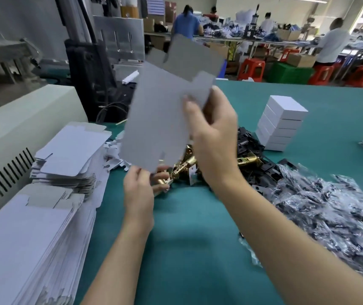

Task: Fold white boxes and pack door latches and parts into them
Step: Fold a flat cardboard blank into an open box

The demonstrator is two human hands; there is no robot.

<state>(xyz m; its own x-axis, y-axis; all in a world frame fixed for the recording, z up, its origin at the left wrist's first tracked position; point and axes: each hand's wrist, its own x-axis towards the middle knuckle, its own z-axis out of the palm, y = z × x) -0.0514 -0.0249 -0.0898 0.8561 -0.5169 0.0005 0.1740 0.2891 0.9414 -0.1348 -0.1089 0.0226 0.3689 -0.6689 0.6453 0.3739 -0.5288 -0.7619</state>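
1 wide-angle head view looks forward and down, close over left hand (pixel 137 190) and right hand (pixel 215 137).

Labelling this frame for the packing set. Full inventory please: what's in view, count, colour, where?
box blank: one, grey side showing, held up over the table
flat blank stacks: two, white, left of the table
folded boxes: one stack, white, far right of centre
door latches: one pile, brass, below the box blank
black parts: one pile, black, behind the door latches
bagged parts: one heap, black in clear plastic, right
table: one, green
machine: one, cream, left
stools: several, red, background
left hand: pinches the box blank's lower edge
right hand: grips its upper right part
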